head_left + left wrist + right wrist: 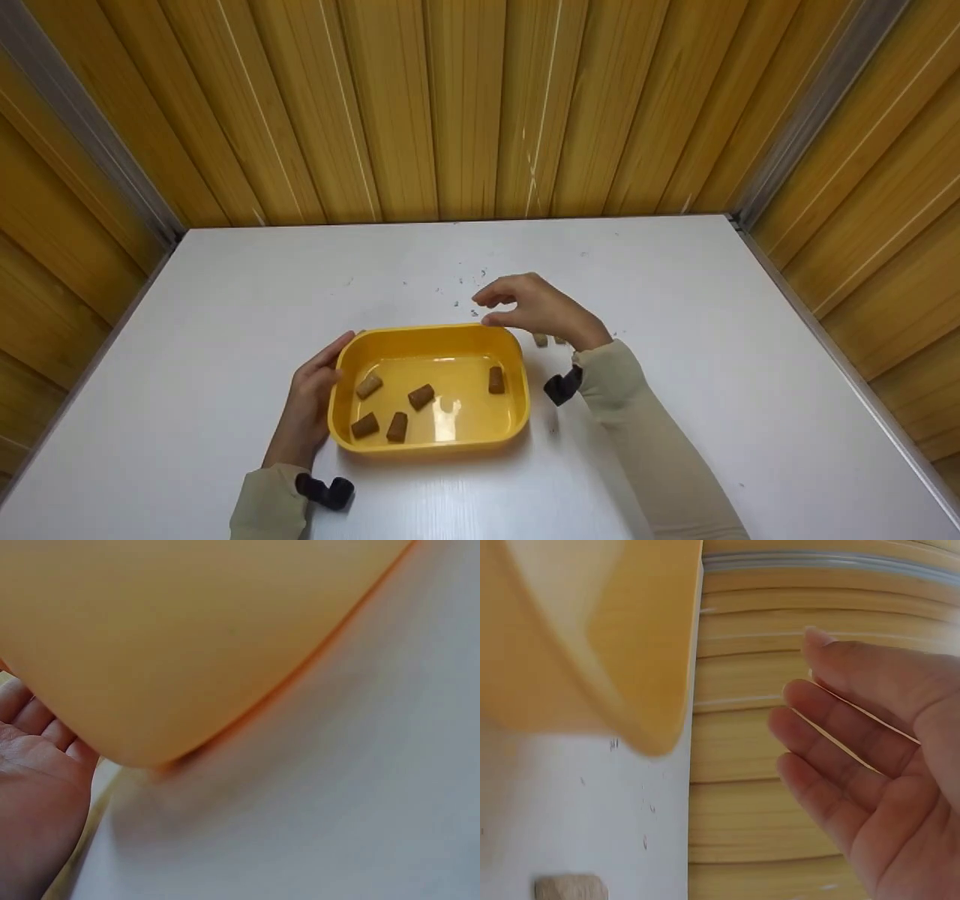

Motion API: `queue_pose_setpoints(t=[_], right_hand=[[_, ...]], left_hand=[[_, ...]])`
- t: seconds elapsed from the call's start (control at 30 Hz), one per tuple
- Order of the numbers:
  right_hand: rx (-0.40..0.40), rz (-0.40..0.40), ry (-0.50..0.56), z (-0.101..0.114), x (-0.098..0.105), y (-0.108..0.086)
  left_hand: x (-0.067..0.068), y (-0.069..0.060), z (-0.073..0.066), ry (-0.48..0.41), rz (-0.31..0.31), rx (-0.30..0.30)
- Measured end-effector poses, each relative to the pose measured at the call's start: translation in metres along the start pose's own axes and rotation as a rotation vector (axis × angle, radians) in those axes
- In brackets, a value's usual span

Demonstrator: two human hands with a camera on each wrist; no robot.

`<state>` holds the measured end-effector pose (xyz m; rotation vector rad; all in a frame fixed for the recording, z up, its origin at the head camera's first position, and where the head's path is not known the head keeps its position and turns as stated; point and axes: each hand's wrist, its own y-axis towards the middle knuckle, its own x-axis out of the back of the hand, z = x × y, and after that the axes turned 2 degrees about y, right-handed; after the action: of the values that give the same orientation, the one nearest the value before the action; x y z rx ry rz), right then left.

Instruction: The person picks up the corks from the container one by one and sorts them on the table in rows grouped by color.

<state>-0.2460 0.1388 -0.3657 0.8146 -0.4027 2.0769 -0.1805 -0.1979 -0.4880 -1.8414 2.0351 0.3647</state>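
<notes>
A yellow tray [431, 448] with rounded corners stands on the white table. My left hand [306, 405] holds its left side, the thumb by the rim and the fingers along the outer wall; the fingertips are partly hidden behind the tray in the left wrist view. Inside lie several small corks, among them a lighter cork [368, 385] and a dark brown cork [496, 380] at the right end. Over the tray's far right corner hovers my right hand [541, 306], fingers loosely bent and apart from the thumb, with nothing between them.
Beneath my right wrist, right of the tray, a light cork [540, 340] and another piece [560, 340] lie on the table [247, 300]. Dark crumbs [474, 313] are scattered beyond the tray. Wood-patterned walls [465, 112] enclose the back and both sides.
</notes>
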Motion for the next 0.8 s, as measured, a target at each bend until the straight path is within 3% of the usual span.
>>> queue_pose_setpoints(t=[0.6, 0.8], right_hand=[[0.084, 0.242, -0.036, 0.028, -0.052, 0.047], [0.100, 0.315, -0.041, 0.034, -0.071, 0.060]], left_hand=[[-0.001, 0.001, 0.001, -0.012, -0.011, -0.011], [-0.002, 0.000, -0.001, 0.021, -0.010, 0.007]])
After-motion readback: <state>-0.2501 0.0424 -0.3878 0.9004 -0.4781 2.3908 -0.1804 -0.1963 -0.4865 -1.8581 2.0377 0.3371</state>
